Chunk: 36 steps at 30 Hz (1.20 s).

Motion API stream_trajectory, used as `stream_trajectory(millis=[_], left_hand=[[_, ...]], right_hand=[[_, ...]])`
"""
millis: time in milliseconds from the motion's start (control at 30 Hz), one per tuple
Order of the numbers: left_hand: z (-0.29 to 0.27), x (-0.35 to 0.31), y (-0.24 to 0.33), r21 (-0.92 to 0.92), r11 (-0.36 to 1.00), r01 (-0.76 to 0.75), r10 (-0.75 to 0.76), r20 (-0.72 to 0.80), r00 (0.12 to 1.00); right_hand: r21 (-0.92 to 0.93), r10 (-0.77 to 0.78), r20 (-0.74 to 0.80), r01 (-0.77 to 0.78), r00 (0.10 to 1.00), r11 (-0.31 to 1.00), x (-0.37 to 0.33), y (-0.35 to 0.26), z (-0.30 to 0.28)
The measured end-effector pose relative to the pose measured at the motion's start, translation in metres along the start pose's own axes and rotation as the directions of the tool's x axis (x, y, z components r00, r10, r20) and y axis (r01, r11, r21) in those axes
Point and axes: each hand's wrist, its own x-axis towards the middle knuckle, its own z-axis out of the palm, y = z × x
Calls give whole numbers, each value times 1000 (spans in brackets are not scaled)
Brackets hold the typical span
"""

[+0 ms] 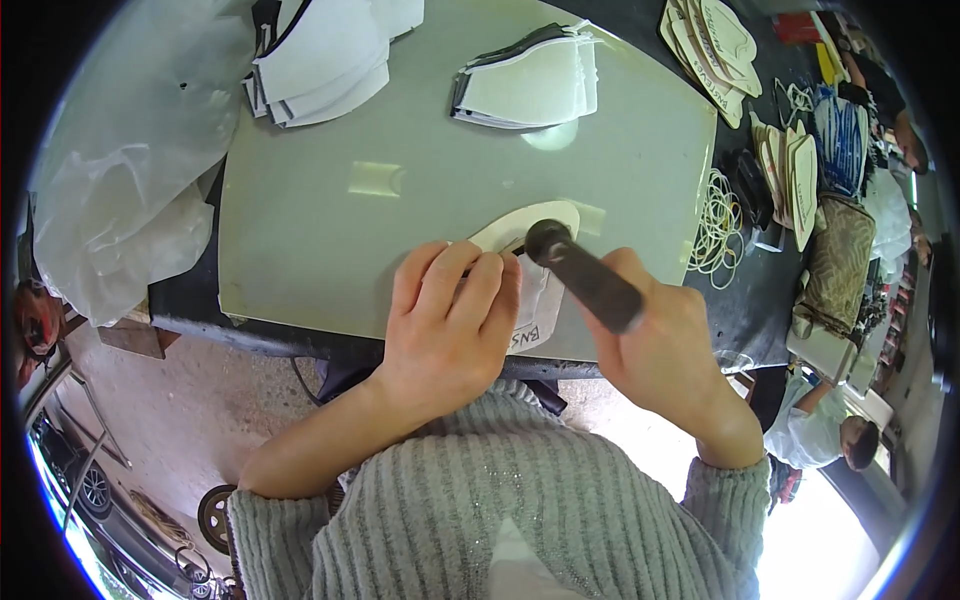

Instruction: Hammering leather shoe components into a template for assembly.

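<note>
My right hand (655, 350) is wrapped round a dark hammer-like tool (595, 280), its round end tilted over the work. Under that end lies a cream shoe-part template (545, 217) with handwriting on it, flat on the grey board near its front edge. A smaller pale cut piece with a dark edge (530, 290) rests on the template. My left hand (445, 335) is closed over the left side of this piece, fingers bent and tips pressing on its edge. The fingers hide part of the piece and the template.
On the grey board (310, 220) stand a stack of white cut pieces (325, 75) and a smaller stack (528, 85). Clear plastic sheeting (130, 190) covers the left side. To the right are templates (715, 50), tangled cord (715, 225) and a patterned pouch (838, 262). Another person (825, 430) is at far right.
</note>
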Motion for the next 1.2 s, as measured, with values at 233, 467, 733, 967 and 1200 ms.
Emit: stream_trajectory(millis=[233,467,733,967,1200], left_hand=[[-2,0,2,14,1000,20,-21,19,1000],[-10,-2,-7,-208,947,244,-240,46,970],[-11,-7,-4,62,998,-31,29,31,999],[-11,-7,-5,85,995,-42,39,40,998],[-18,-4,-13,-172,960,222,-213,65,975]], right_hand=[[-37,-67,49,69,997,997,2,6,9],[-100,-24,67,30,997,995,5,6,10],[107,-48,-57,54,997,993,3,-3,1],[79,-62,40,59,997,995,9,-4,-4],[-47,-47,89,52,995,998,1,10,12]])
